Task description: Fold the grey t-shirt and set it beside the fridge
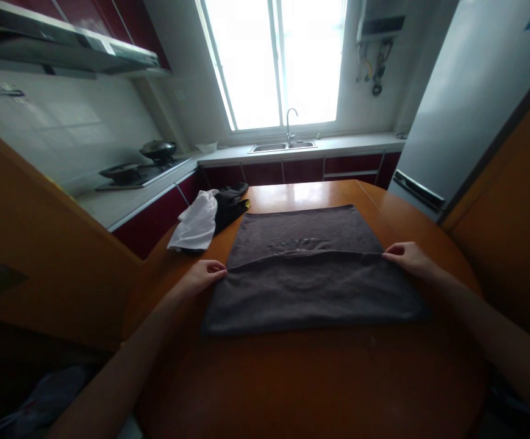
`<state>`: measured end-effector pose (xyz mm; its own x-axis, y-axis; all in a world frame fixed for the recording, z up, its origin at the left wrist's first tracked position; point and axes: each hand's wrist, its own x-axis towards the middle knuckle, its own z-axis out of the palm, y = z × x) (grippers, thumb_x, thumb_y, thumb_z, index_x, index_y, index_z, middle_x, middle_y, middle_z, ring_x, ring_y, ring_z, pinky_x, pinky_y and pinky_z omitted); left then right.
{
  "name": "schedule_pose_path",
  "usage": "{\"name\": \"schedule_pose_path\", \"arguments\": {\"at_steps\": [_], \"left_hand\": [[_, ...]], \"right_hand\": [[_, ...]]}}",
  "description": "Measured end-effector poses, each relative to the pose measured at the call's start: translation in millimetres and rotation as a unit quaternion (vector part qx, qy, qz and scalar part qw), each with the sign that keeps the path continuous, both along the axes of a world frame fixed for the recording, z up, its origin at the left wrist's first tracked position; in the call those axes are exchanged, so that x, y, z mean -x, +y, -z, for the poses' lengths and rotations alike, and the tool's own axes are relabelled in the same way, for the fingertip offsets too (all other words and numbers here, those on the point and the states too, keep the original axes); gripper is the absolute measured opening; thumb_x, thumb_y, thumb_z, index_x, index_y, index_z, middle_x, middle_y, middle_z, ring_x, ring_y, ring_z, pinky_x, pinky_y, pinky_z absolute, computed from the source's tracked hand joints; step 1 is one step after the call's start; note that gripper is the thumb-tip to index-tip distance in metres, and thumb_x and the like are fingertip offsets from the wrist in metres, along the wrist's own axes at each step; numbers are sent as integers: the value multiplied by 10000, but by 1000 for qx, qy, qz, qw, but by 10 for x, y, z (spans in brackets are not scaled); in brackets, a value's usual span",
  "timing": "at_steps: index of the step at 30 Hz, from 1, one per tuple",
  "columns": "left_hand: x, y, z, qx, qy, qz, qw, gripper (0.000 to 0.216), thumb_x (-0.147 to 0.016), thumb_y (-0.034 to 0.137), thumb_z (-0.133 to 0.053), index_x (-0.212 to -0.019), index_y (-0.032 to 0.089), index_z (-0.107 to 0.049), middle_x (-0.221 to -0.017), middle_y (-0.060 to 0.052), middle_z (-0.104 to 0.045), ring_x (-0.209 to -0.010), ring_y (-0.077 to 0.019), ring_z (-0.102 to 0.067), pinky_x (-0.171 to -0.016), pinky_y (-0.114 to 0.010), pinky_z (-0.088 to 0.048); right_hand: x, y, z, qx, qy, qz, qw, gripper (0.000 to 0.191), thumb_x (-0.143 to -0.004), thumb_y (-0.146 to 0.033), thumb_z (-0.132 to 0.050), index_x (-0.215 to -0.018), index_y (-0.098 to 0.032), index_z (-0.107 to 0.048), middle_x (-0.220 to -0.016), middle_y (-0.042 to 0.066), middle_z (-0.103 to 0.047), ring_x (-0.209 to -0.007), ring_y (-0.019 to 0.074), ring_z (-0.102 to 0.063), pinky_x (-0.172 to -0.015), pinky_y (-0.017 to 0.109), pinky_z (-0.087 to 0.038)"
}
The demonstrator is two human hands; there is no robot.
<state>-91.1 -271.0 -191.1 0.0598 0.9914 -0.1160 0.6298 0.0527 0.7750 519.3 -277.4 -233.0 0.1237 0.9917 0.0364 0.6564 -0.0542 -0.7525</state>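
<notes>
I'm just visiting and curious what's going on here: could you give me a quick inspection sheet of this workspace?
Surface: round wooden table, glossy, bare toward the near edge.
Job's things: dark grey towel lying flat, its near part folded over so an edge runs across the middle.
Clutter: white cloth and black cloth heaped at the table's far left.
Hands: left hand pinches the folded edge's left end; right hand pinches its right end.
Cables: cords hanging on the wall beside the window.
Surroundings: kitchen with sink, stove with pans, fridge.
</notes>
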Motion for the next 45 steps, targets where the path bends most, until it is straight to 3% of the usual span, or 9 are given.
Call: {"name": "schedule_pose_path", "arguments": {"at_steps": [9, 18, 22, 24, 28, 32, 37, 40, 45], "left_hand": [[93, 178, -199, -91, 7, -29, 995, 456, -653, 581, -763, -849, 169, -751, -837, -36, -753, -804, -214, -680, -730, -284, -518], [29, 387, 255, -74, 42, -31, 996, 461, -581, 598, -738, -762, 175, -735, -731, -62, -730, -715, -238, -667, -660, -312, -504], [77, 417, 288, -91, 98, -24, 991, 464, -677, 576, -684, -878, 161, -730, -835, -89, -741, -774, -255, -691, -719, -335, -534], [22, 397, 249, -150, 154, -36, 976, 469, -750, 542, -654, -994, 148, -721, -970, -125, -738, -889, -286, -699, -821, -382, -546], [-347, 237, 164, -276, 229, 24, 933, 448, -905, 438, -571, -1237, 149, -656, -1242, -158, -668, -1177, -316, -625, -1045, -454, -471], [-1041, -37, 147, -292, 259, 102, 915, 422, -964, 429, -558, -1321, 214, -625, -1382, -127, -619, -1268, -308, -580, -1102, -471, -434], [-1866, -247, 320, -295, 275, 152, 902, 468, -1005, 418, -491, -1435, 243, -553, -1535, -133, -500, -1425, -332, -440, -1190, -582, -290], [-2071, -258, 485, -274, 288, 167, 902, 524, -1007, 386, -458, -1512, 246, -478, -1600, -132, -408, -1484, -351, -348, -1193, -611, -262], [-2080, -246, 578, -233, 322, 183, 899, 574, -1019, 444, -392, -1551, 232, -426, -1643, -110, -330, -1519, -348, -274, -1205, -608, -238]], "right_hand": [[14, -19, -107, -115, 9, 65, 991, 221, -774, -431, -669, -815, -217, -710, -854, 96, -765, -802, 268, -716, -738, 382, -568], [59, 164, 63, -77, -7, 47, 996, 212, -748, -425, -695, -749, -214, -718, -801, 81, -770, -765, 254, -719, -726, 369, -574], [5, 193, 96, -57, -26, 25, 998, 210, -782, -415, -687, -784, -208, -722, -829, 93, -772, -776, 254, -719, -739, 372, -570], [19, 178, 60, -39, -68, 42, 996, 245, -835, -404, -646, -875, -175, -724, -880, 125, -766, -801, 257, -713, -751, 374, -560], [301, 93, -85, -121, -202, 65, 970, 429, -950, -420, -522, -1154, -76, -676, -1114, 215, -704, -1032, 304, -659, -919, 418, -511], [987, -4, -143, -197, -193, -43, 960, 413, -989, -382, -451, -1251, -139, -659, -1278, 170, -650, -1234, 311, -572, -1077, 448, -438], [1889, -102, 51, -176, -198, -128, 956, 510, -1014, -342, -380, -1469, -150, -504, -1595, 165, -398, -1475, 341, -340, -1185, 551, -298], [2125, -149, 190, -142, -220, -157, 952, 557, -1002, -333, -386, -1525, -145, -424, -1637, 172, -317, -1516, 357, -259, -1192, 623, -221], [2096, -157, 203, -100, -243, -153, 953, 590, -1005, -369, -376, -1556, -158, -381, -1661, 155, -256, -1542, 326, -197, -1202, 621, -183]]}}
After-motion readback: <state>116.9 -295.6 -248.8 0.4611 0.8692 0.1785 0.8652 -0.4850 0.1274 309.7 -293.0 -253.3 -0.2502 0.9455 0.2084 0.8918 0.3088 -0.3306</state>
